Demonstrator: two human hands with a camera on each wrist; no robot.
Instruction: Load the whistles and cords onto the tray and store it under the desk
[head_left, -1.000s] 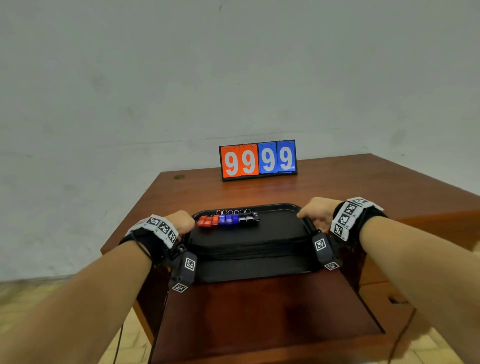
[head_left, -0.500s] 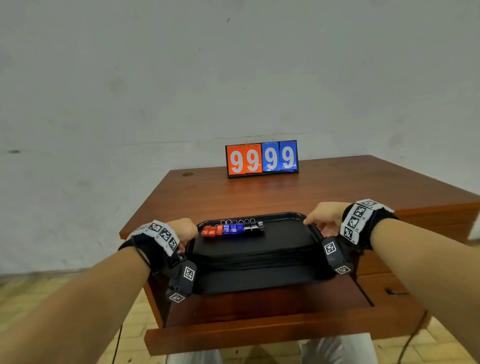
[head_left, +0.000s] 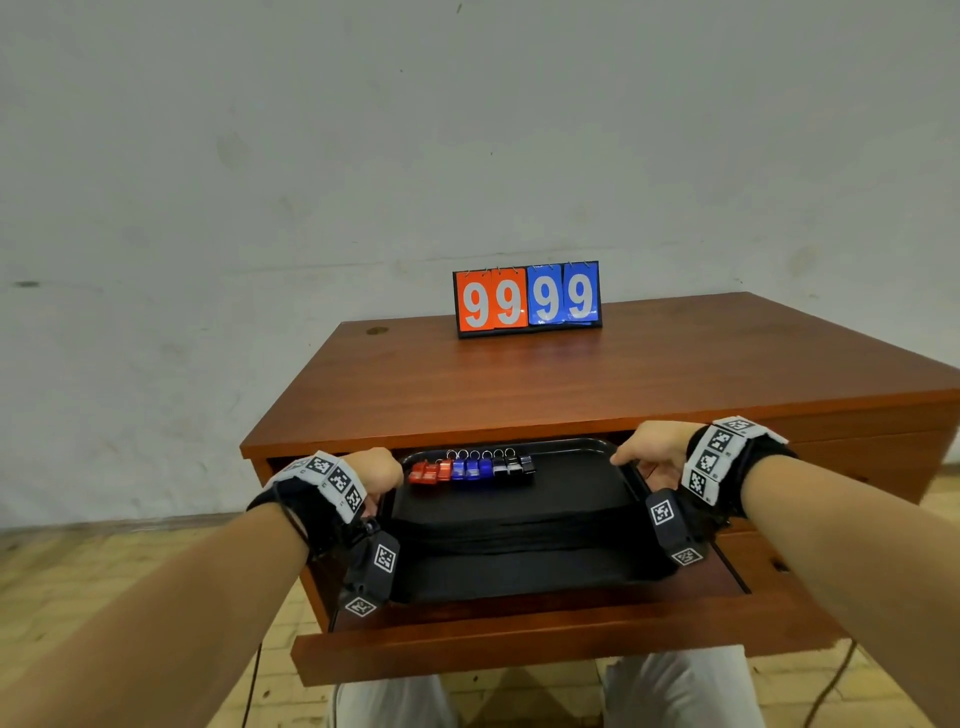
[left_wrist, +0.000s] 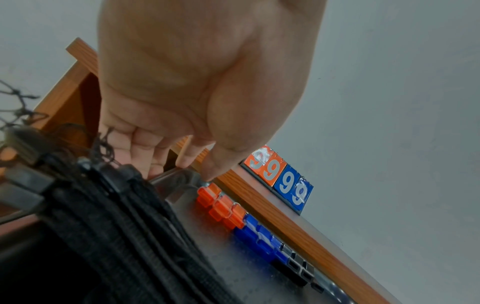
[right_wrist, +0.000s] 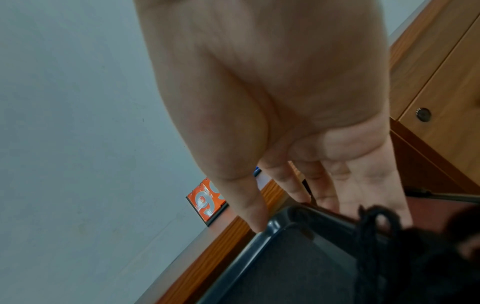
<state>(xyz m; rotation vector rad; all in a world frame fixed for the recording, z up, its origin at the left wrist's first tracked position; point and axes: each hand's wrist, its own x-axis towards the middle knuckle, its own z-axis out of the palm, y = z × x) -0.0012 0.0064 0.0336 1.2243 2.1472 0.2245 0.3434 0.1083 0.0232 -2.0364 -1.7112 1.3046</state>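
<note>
At frame centre the black tray (head_left: 566, 574), whistles (head_left: 470, 469) along its far rim and cords (head_left: 519, 530) across, sits on the pull-out shelf (head_left: 519, 623) under the surface (head_left: 571, 379), left hand (head_left: 376, 470) and right hand (head_left: 647, 449) grasping its side edges.

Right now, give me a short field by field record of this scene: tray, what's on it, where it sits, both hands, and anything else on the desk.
tray: black, on pull-out shelf below the desktop
whistles: one row at far edge; red, blue, black
cords: black bundle across tray middle
left hand: grips tray's left rim
right hand: grips tray's right rim
scoreboard: on desktop, reads 99 99
</note>
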